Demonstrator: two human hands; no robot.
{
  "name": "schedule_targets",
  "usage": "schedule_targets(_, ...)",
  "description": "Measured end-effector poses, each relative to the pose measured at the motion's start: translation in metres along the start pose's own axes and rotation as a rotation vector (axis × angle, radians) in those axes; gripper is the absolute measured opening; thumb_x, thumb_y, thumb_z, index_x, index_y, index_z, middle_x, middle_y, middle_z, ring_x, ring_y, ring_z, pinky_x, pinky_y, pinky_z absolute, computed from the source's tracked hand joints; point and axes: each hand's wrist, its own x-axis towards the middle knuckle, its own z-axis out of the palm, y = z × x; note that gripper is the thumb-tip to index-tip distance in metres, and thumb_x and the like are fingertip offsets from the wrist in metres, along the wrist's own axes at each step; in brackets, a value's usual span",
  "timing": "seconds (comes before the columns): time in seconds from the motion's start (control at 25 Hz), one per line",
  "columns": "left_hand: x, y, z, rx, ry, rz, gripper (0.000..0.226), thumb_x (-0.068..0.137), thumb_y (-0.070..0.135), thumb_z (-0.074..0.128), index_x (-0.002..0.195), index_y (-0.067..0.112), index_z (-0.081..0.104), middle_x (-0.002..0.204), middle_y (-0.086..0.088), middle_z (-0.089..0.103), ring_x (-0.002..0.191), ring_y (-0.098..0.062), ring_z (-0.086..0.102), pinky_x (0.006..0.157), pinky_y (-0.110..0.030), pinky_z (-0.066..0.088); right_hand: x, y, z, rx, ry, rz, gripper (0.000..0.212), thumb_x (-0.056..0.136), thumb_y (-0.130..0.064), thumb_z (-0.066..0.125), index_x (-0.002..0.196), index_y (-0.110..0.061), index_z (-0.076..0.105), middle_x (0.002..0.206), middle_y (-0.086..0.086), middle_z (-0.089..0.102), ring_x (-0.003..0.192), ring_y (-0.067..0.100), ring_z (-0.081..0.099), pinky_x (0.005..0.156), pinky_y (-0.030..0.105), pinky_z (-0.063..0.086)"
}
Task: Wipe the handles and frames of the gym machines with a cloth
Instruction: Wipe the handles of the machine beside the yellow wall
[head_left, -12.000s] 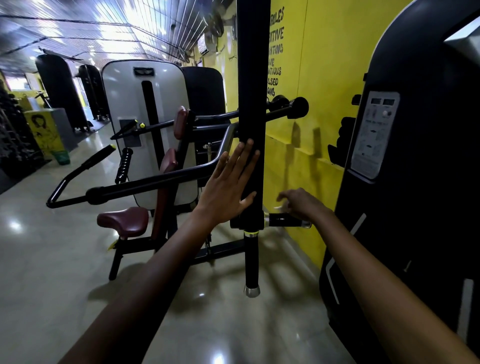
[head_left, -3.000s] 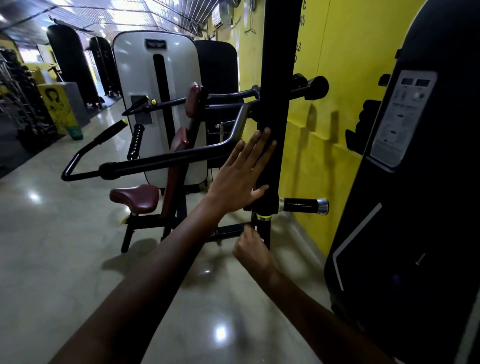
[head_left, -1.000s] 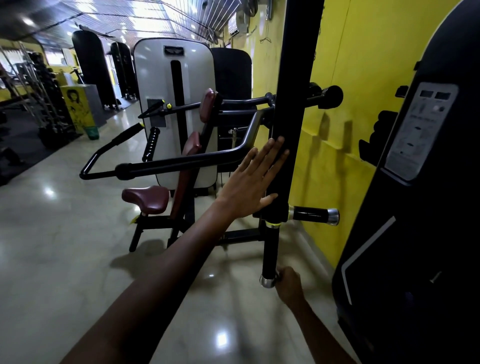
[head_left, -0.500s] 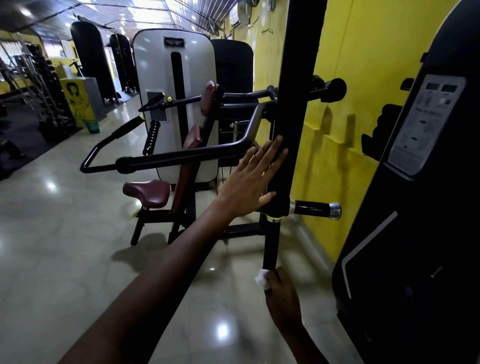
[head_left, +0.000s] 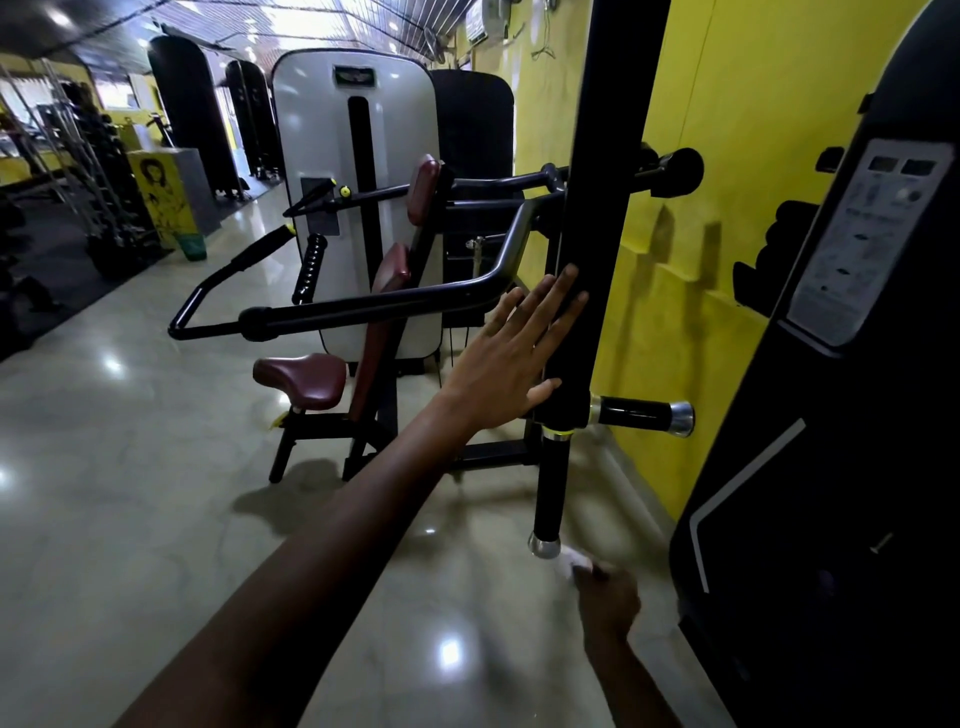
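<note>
**Wiping the hanging black handle, bottom end**

The left hand (head_left: 511, 358) lies flat against the tall black upright post (head_left: 597, 208), fingers straight and slightly spread, gripping nothing, only steadying. Below it hangs the thin black grip bar with a silver end cap (head_left: 548, 493). Just right of that cap, the right hand (head_left: 608, 597) is blurred, its fingers curled shut around a small white cloth (head_left: 571, 558), apart from the bar. To wipe well, wrap the cloth fully around the bar and stroke along its length, then take the short side handle (head_left: 641, 415).

Left hand (head_left: 511, 358) flat, right hand (head_left: 608, 603) fisted
</note>
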Motion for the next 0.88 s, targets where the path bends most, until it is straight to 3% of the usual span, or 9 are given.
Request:
schedule_targets(0.08, -0.001, 0.000, 0.000, -0.012, -0.003, -0.001, 0.091, 0.090, 0.054, 0.046, 0.152, 0.011, -0.005, 0.159, -0.018, -0.003, 0.148, -0.028, -0.002, 0.121, -0.045, 0.010, 0.009, -0.007, 0.006, 0.536, -0.159, 0.377, 0.020, 0.080, 0.013, 0.059, 0.093, 0.002, 0.070, 0.053, -0.001, 0.065, 0.057, 0.014, 0.059, 0.049, 0.017, 0.049)
schedule_targets(0.12, -0.001, 0.000, 0.001, -0.011, -0.002, -0.003, 0.091, 0.090, 0.054, 0.046, 0.151, 0.011, -0.005, 0.159, -0.018, -0.003, 0.148, -0.028, -0.002, 0.120, -0.045, 0.010, 0.010, -0.011, 0.008, 0.672, -0.240, 0.494, 0.024, 0.081, 0.016, 0.055, 0.096, 0.002, 0.067, 0.057, 0.004, 0.067, 0.059, 0.016, 0.060, 0.048, 0.018, 0.051)
schedule_targets(0.2, -0.002, 0.000, 0.000, -0.017, -0.003, -0.007, 0.091, 0.090, 0.054, 0.047, 0.151, 0.011, -0.005, 0.159, -0.018, -0.003, 0.148, -0.028, -0.002, 0.120, -0.045, 0.010, 0.006, -0.013, 0.014, 0.764, -0.358, 0.651, 0.026, 0.084, 0.020, 0.046, 0.095, 0.003, 0.062, 0.061, 0.011, 0.068, 0.065, 0.023, 0.060, 0.046, 0.022, 0.053)
schedule_targets(0.28, -0.002, -0.002, 0.000, -0.011, -0.005, -0.001, 0.091, 0.090, 0.055, 0.046, 0.151, 0.011, -0.006, 0.159, -0.018, -0.003, 0.148, -0.028, -0.002, 0.120, -0.045, 0.011, 0.000, -0.014, 0.013, 0.826, -0.401, 0.745, 0.029, 0.085, 0.022, 0.037, 0.088, 0.004, 0.059, 0.061, 0.017, 0.067, 0.059, 0.026, 0.061, 0.044, 0.024, 0.053)
schedule_targets(0.44, -0.002, -0.003, -0.002, -0.001, -0.017, 0.007, 0.089, 0.091, 0.055, 0.043, 0.151, 0.011, -0.005, 0.159, -0.017, -0.004, 0.148, -0.027, -0.003, 0.120, -0.046, 0.011, 0.000, -0.015, 0.004, 0.745, -0.394, 0.778, 0.022, 0.085, 0.013, 0.036, 0.091, 0.007, 0.057, 0.067, 0.015, 0.058, 0.056, 0.023, 0.053, 0.042, 0.022, 0.047)
schedule_targets(0.64, -0.001, 0.001, -0.001, -0.004, -0.016, -0.001, 0.091, 0.090, 0.054, 0.046, 0.152, 0.011, -0.004, 0.159, -0.017, -0.005, 0.148, -0.027, -0.004, 0.120, -0.045, 0.010, 0.023, -0.032, -0.013, 0.672, -0.097, 0.600, 0.014, 0.084, 0.009, 0.045, 0.080, 0.002, 0.057, 0.071, 0.015, 0.054, 0.058, 0.025, 0.048, 0.051, 0.028, 0.042)
schedule_targets(0.76, 0.000, 0.001, -0.002, -0.012, -0.010, -0.004, 0.093, 0.088, 0.054, 0.049, 0.152, 0.011, -0.003, 0.159, -0.017, -0.006, 0.148, -0.027, -0.004, 0.121, -0.044, 0.008, 0.037, -0.068, -0.039, 0.487, 0.222, 0.233, 0.005, 0.084, 0.001, 0.058, 0.081, 0.002, 0.062, 0.079, 0.018, 0.061, 0.070, 0.024, 0.057, 0.051, 0.025, 0.042)
schedule_targets(0.88, -0.001, 0.002, -0.003, -0.004, -0.005, -0.007, 0.094, 0.088, 0.054, 0.051, 0.152, 0.010, -0.001, 0.159, -0.017, -0.005, 0.148, -0.027, -0.003, 0.121, -0.043, 0.006, 0.051, -0.110, -0.076, 0.314, 0.553, -0.223, 0.026, 0.088, -0.004, 0.058, 0.111, 0.003, 0.066, 0.103, 0.016, 0.069, 0.096, 0.024, 0.063, 0.073, 0.012, 0.044)
